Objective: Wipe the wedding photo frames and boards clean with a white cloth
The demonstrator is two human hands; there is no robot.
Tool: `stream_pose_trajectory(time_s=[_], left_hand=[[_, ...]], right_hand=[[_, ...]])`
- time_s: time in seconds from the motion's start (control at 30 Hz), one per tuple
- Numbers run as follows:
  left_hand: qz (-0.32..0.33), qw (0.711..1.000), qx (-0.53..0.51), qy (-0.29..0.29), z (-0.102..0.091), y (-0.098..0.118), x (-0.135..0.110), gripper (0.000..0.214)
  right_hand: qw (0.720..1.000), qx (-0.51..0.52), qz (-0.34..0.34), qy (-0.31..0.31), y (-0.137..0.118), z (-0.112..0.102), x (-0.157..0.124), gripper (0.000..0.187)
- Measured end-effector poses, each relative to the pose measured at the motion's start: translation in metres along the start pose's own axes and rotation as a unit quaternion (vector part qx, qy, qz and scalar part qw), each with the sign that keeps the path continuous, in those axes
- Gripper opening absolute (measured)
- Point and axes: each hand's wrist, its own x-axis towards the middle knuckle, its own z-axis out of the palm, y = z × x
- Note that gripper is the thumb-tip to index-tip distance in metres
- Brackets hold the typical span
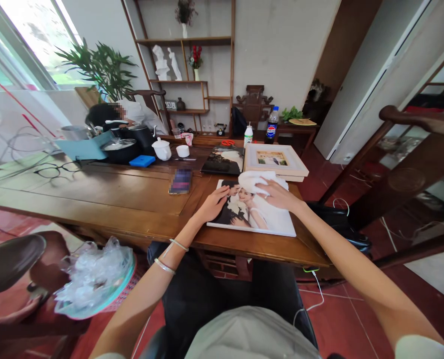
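A wedding photo panel [252,214] lies flat near the front edge of the wooden table. My left hand [213,204] rests on its left side, fingers stretched out and nothing held. Bunched under my right hand [277,194] is a white cloth [255,180], gripped by the fingers and pressed on the upper part of the photo. The cloth covers some of the panel's top edge. Just behind it are a dark photo album [222,160] and a white box with a framed picture [276,158].
Left of the photo lies a phone [180,181]. Farther back stand a white teapot [162,148], a small cup [183,151], a milk bottle [248,135] and a cola bottle [272,124]. Glasses [59,169] lie left. A person [143,114] leans at the far side. A bag-filled basket [98,279] stands below.
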Motion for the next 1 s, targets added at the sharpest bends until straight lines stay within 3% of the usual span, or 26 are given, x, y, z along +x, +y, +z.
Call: stream_pose_trajectory(time_s=[0.13, 0.4, 0.5, 0.57, 0.67, 0.87, 1.0], left_hand=[[-0.004, 1.000, 0.002, 0.000, 0.001, 0.001, 0.000, 0.041], [0.001, 1.000, -0.012, 0.003, 0.000, 0.000, 0.000, 0.041], [0.006, 1.000, -0.007, -0.001, 0.000, -0.001, 0.000, 0.041], [0.010, 1.000, -0.004, -0.003, 0.000, -0.001, 0.000, 0.042], [0.013, 1.000, -0.004, -0.005, 0.000, -0.001, 0.000, 0.042], [-0.002, 1.000, -0.009, -0.005, -0.002, 0.001, 0.000, 0.043], [-0.006, 1.000, -0.010, -0.004, -0.002, 0.003, 0.000, 0.042]], right_hand=[[1.000, -0.022, -0.001, -0.005, -0.015, -0.002, -0.009, 0.043], [0.998, -0.007, 0.038, -0.041, -0.120, -0.022, -0.061, 0.047], [0.997, 0.021, 0.025, -0.074, -0.140, -0.028, -0.070, 0.048], [0.996, 0.041, 0.017, -0.079, -0.136, -0.029, -0.068, 0.050], [0.997, 0.041, 0.022, -0.057, -0.106, -0.023, -0.055, 0.048], [0.991, -0.030, 0.128, 0.015, -0.035, -0.005, -0.021, 0.037], [0.991, -0.047, 0.124, -0.001, -0.043, -0.008, -0.022, 0.037]])
